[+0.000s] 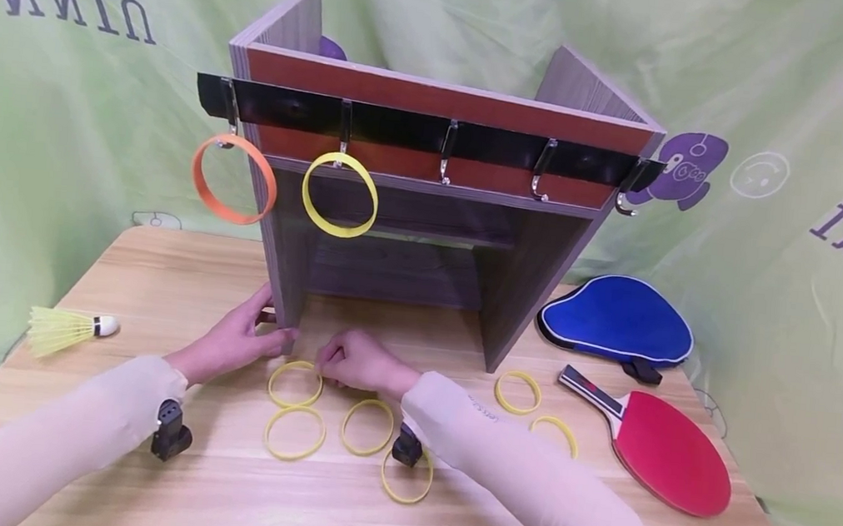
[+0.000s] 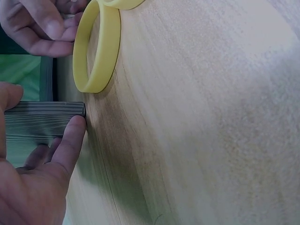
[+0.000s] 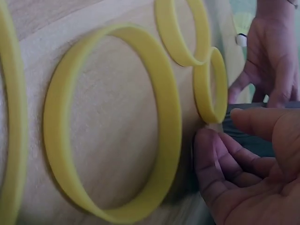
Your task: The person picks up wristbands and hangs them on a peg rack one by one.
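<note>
In the head view my left hand (image 1: 245,339) grips the lower front of the left side panel of a wooden shelf (image 1: 284,284). The left wrist view shows the panel (image 2: 47,124) between its thumb and fingers. Beside it, my right hand (image 1: 363,362) is low over the table with bent fingers, at the edge of a yellow ring (image 1: 270,390). The right wrist view has its thumb and fingertips (image 3: 206,140) apart near that ring (image 3: 201,89); contact is unclear. More yellow rings (image 1: 268,442) lie nearby, one (image 1: 386,481) partly behind the right wrist camera.
A black rail (image 1: 403,128) with several hooks crosses the shelf's upper front. An orange ring (image 1: 270,191) and a yellow ring (image 1: 374,204) hang there. A shuttlecock (image 1: 65,330) lies left; a red paddle (image 1: 668,452), a blue case (image 1: 620,318) and two yellow rings (image 1: 516,411) lie right.
</note>
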Demonstrator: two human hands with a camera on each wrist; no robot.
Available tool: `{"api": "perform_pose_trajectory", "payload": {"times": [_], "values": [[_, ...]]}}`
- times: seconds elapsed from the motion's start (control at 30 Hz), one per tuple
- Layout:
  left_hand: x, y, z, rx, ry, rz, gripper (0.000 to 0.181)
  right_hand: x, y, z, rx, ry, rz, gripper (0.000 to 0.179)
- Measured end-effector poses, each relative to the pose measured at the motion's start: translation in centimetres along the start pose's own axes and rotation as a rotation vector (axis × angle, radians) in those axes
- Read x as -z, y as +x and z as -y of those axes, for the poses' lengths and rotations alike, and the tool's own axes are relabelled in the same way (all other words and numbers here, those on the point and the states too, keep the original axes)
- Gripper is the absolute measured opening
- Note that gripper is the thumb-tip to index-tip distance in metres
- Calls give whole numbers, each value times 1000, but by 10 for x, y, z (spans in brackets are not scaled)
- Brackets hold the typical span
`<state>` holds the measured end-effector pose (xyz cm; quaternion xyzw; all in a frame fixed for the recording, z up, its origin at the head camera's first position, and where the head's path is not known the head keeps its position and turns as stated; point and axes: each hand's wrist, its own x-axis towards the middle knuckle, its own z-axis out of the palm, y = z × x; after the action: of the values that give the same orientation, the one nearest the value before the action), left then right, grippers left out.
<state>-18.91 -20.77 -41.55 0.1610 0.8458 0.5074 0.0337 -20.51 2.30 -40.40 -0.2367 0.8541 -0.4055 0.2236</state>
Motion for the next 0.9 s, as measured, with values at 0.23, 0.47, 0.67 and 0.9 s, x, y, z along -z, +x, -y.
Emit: {"api": "perform_pose_trajectory", "payload": {"times": [0.23, 0.47, 0.67, 0.9], "values": [[0, -1, 0, 20, -17, 10, 77, -7, 5, 3, 37, -178, -9, 43], [1, 1, 0, 11, 14, 20, 79, -6, 6, 10, -24, -239, 0, 49], [0, 2, 1, 0, 13, 13, 78, -2, 4, 9, -55, -170, -19, 35], [-1, 2, 0, 16, -20, 13, 78, 8, 0, 5, -98, 62, -18, 11]]}}
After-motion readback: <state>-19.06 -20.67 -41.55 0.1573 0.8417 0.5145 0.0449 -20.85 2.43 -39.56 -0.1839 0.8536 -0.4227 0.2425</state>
